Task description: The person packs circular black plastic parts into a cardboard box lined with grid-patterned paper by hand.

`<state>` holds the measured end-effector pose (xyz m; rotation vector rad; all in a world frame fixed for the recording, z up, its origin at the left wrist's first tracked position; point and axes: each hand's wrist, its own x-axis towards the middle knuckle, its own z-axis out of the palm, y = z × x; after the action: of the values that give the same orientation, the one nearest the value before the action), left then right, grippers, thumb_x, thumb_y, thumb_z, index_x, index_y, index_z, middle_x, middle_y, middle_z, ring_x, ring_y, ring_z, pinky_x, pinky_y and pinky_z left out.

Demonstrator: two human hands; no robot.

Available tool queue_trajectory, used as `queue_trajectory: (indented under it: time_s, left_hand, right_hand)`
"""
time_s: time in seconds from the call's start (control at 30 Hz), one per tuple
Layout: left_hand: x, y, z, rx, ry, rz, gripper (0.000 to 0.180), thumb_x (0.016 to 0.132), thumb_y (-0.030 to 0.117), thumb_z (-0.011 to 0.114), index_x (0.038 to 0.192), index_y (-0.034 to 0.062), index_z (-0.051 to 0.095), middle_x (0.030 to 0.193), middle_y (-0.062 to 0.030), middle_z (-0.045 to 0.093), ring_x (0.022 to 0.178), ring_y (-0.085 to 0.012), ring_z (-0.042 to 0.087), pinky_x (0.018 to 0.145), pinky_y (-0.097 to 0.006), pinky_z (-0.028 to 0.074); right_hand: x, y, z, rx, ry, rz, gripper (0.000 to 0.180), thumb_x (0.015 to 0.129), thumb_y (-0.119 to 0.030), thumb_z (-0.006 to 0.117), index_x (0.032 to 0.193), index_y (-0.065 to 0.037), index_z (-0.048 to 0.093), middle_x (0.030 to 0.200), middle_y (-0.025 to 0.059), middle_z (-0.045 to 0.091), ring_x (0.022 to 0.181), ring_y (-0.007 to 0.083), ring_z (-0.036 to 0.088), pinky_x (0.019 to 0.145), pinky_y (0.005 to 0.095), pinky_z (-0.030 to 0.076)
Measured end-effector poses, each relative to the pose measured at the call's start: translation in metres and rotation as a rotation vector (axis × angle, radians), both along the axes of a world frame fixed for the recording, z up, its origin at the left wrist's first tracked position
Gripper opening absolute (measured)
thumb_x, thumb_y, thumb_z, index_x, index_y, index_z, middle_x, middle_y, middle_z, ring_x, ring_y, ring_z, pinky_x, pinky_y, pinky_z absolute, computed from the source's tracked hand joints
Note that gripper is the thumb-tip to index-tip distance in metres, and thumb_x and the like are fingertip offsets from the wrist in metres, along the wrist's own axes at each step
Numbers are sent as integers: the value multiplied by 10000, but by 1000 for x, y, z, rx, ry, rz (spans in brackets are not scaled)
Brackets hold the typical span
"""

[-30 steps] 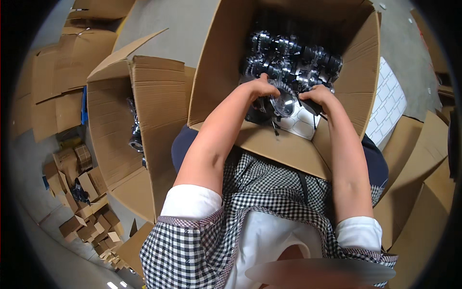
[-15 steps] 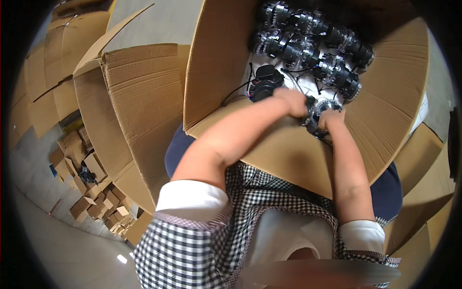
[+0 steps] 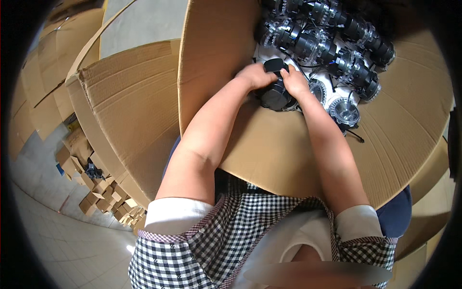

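Both hands reach into a large cardboard box (image 3: pixel 269 149). My left hand (image 3: pixel 256 76) is closed on the left side of a black lamp unit (image 3: pixel 275 66) at the box's near left. On its other side my right hand (image 3: pixel 294 81) grips the same unit, thumb and fingers against it. Just below, toward me, a round black lamp housing (image 3: pixel 277 98) touches or belongs to it; I cannot tell which. To the right lies a lamp with a clear round lens (image 3: pixel 345 111), its cable trailing. Beside my right wrist another lens (image 3: pixel 317 90) is partly hidden.
Several black lamp units (image 3: pixel 308 44) stand in rows at the box's far side on a white layer (image 3: pixel 337 94). An opened carton (image 3: pixel 130 96) stands to the left. Flattened cardboard (image 3: pixel 48 77) and a pile of small boxes (image 3: pixel 108 197) lie farther left.
My hands have moved left from the lamp at the near right to the black unit at the near left. The clear-lensed lamp at the right is released and lies in the box.
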<state>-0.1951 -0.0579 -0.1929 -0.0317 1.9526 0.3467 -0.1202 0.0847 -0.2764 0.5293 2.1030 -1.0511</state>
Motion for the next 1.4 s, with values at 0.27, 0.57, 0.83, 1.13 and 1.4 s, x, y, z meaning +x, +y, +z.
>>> queue_trajectory:
  time_s: [0.27,0.57,0.83,1.13,1.4]
  left_hand:
    - [-5,2,-44,-50,71,92,1184,634,707,713,1389,-115,320,1341,-276,501,1277,-335,484,1048,-364,390]
    - [-19,9,-22,-185,424,-341,422,865,199,573,1204,-43,509,1132,-199,638,1007,-317,655,855,-418,534]
    - [-17,8,-22,-254,592,-538,333,881,151,558,1180,9,520,1109,-163,563,841,-300,690,644,-399,581]
    - [-42,13,-6,-169,430,-439,301,790,168,664,1068,54,642,1090,-200,645,988,-366,643,858,-439,527]
    - [-58,8,-11,-82,133,-276,866,710,700,620,1273,43,573,1346,-260,485,1192,-386,536,996,-426,451]
  right_hand:
    - [53,-15,28,-704,350,-266,725,873,-211,623,1471,-50,244,1319,227,530,1246,374,489,1049,409,382]
    - [58,-5,68,-553,283,159,782,759,-232,756,1395,26,381,1352,246,495,1217,326,521,1029,357,389]
    - [13,25,81,-522,495,195,435,737,-38,584,1171,-28,595,1087,169,662,1008,284,638,892,333,487]
    - [-5,1,32,-162,710,-390,292,867,11,472,1124,-24,609,1104,158,632,1055,336,603,909,374,475]
    - [0,-43,12,96,515,-613,364,989,-282,457,1147,26,570,1094,256,603,1018,420,573,883,456,457]
